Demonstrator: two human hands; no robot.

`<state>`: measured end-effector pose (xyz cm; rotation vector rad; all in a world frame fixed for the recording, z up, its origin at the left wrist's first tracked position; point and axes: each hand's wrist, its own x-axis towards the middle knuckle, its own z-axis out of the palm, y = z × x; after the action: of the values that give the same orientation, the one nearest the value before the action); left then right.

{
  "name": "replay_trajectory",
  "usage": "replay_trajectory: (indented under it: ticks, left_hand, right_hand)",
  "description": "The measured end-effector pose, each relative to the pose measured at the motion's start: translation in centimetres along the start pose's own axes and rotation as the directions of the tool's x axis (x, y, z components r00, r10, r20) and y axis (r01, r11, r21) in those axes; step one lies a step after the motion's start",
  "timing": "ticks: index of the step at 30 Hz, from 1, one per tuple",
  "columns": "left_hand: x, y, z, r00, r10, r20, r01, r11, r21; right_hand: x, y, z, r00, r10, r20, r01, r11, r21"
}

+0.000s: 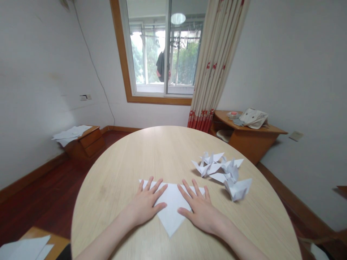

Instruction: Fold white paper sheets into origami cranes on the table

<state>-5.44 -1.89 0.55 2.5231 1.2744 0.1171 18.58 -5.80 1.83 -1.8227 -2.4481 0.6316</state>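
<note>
A white sheet of paper folded into a triangle (170, 209) lies flat on the round wooden table (121, 155), one corner pointing toward me. My left hand (148, 202) rests on its left part with fingers spread. On the right part lies my right hand (196, 207), its fingers spread too. Both palms face down, and between them the middle of the paper shows. Parts of the paper's side edges are hidden under the hands. Right of my right hand sits a cluster of several folded white paper cranes (230, 175).
Loose white paper (27, 249) lies on a wooden surface at the lower left. A small cabinet (90, 141) with papers on top stands by the left wall. Behind the table at right is a corner desk (252, 139) with a cloth bag (254, 118), beside a long curtain (214, 65).
</note>
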Motion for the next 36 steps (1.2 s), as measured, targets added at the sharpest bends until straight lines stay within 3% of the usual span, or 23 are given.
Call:
replay_trajectory:
  ticks: [5, 13, 36]
  left_hand:
    - [0.3, -0.9, 0.2, 0.994, 0.1, -0.047, -0.101, 0.995, -0.023]
    - [0.7, -0.5, -1.1, 0.978, 0.203, -0.05, -0.209, 0.963, -0.168]
    - [0.3, -0.3, -2.3, 0.973, 0.221, -0.061, -0.229, 0.947, -0.224]
  right_hand:
    - [0.1, 0.3, -0.1, 0.999, -0.044, 0.007, 0.044, 0.999, -0.032]
    - [0.6, 1.9, -0.9, 0.958, -0.287, 0.009, 0.285, 0.955, 0.086]
    - [0.5, 2.1, -1.4, 0.958, -0.281, -0.055, 0.286, 0.946, 0.152]
